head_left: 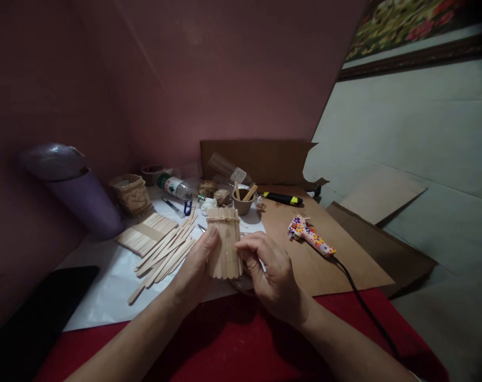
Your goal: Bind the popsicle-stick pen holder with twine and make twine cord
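A small upright piece made of wooden craft sticks (225,249) is held above the front of the work surface, with twine around its upper part. My left hand (199,260) grips its left side, thumb on the front. My right hand (268,270) is closed at its right edge, thumb and index finger pinched near the sticks; what lies between those fingertips is too small to make out. Loose craft sticks (165,257) lie spread on white paper to the left, beside a banded bundle of sticks (147,233).
A flowered glue gun (310,236) with a black cord lies on cardboard (344,265) at right, near a black-and-yellow cutter (282,199). Behind stand a small pot (244,204), twine balls (207,188), a plastic bottle (177,185) and a purple container (85,201) at left.
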`<action>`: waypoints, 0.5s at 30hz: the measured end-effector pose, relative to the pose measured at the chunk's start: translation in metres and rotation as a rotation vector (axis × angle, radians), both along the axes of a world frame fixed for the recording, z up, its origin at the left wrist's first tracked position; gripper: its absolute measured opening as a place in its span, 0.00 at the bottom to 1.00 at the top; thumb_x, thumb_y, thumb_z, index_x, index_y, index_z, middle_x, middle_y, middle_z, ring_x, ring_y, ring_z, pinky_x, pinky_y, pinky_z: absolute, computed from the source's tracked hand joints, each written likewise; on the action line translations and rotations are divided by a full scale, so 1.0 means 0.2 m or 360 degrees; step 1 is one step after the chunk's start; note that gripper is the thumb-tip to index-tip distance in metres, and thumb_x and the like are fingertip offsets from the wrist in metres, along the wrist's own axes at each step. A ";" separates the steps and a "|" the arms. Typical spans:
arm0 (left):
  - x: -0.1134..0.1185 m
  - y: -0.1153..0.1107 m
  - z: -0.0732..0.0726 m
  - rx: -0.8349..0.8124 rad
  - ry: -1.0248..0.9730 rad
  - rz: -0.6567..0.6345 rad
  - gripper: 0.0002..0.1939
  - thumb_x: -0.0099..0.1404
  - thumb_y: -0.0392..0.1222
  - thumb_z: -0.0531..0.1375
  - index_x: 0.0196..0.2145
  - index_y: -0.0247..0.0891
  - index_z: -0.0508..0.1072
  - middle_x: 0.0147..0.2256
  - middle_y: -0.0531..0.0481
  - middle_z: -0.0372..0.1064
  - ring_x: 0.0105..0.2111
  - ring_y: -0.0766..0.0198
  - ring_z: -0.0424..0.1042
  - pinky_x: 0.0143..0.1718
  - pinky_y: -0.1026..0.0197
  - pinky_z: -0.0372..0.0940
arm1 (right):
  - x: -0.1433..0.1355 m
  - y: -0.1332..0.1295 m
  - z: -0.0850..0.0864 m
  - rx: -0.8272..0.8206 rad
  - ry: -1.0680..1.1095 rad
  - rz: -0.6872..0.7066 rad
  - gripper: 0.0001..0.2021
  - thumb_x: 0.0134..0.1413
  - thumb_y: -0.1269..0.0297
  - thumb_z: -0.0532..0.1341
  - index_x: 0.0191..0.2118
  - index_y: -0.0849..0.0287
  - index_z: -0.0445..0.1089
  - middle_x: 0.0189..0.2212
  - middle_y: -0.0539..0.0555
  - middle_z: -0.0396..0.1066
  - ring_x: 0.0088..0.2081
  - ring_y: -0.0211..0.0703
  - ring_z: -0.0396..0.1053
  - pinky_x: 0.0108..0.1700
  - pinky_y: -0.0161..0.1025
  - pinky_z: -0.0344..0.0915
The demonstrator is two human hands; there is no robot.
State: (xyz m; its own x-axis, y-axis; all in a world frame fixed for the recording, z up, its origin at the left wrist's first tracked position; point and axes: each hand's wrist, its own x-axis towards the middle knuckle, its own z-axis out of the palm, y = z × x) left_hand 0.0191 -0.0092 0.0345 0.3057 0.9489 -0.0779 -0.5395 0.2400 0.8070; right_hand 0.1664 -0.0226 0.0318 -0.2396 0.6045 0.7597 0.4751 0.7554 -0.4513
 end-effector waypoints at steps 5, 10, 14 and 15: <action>0.00 -0.01 0.02 -0.0049 -0.0044 -0.0068 0.23 0.61 0.52 0.57 0.49 0.34 0.68 0.41 0.39 0.73 0.38 0.52 0.73 0.38 0.55 0.67 | 0.00 -0.01 -0.02 0.0049 -0.0096 0.0038 0.15 0.57 0.76 0.53 0.48 0.57 0.67 0.38 0.57 0.67 0.40 0.43 0.67 0.39 0.42 0.68; 0.00 -0.02 0.01 -0.0075 -0.0040 -0.0064 0.22 0.61 0.51 0.58 0.48 0.35 0.67 0.41 0.40 0.73 0.38 0.53 0.73 0.36 0.56 0.67 | 0.00 -0.01 -0.03 0.0056 -0.0096 0.0092 0.16 0.55 0.78 0.52 0.47 0.57 0.67 0.37 0.57 0.67 0.40 0.44 0.67 0.39 0.42 0.69; 0.00 -0.02 0.02 -0.0086 -0.0012 -0.0075 0.23 0.61 0.50 0.58 0.50 0.36 0.66 0.40 0.41 0.73 0.37 0.54 0.73 0.35 0.57 0.67 | -0.01 -0.02 -0.02 -0.0005 -0.0009 0.0117 0.13 0.55 0.78 0.51 0.41 0.57 0.68 0.35 0.56 0.66 0.37 0.42 0.66 0.37 0.41 0.68; 0.00 -0.02 0.02 -0.0083 -0.0019 -0.0074 0.22 0.61 0.50 0.58 0.49 0.35 0.67 0.40 0.41 0.73 0.38 0.54 0.73 0.36 0.57 0.67 | -0.01 -0.02 -0.01 -0.0021 -0.0002 0.0133 0.12 0.55 0.78 0.51 0.39 0.58 0.68 0.34 0.56 0.66 0.37 0.42 0.66 0.37 0.40 0.68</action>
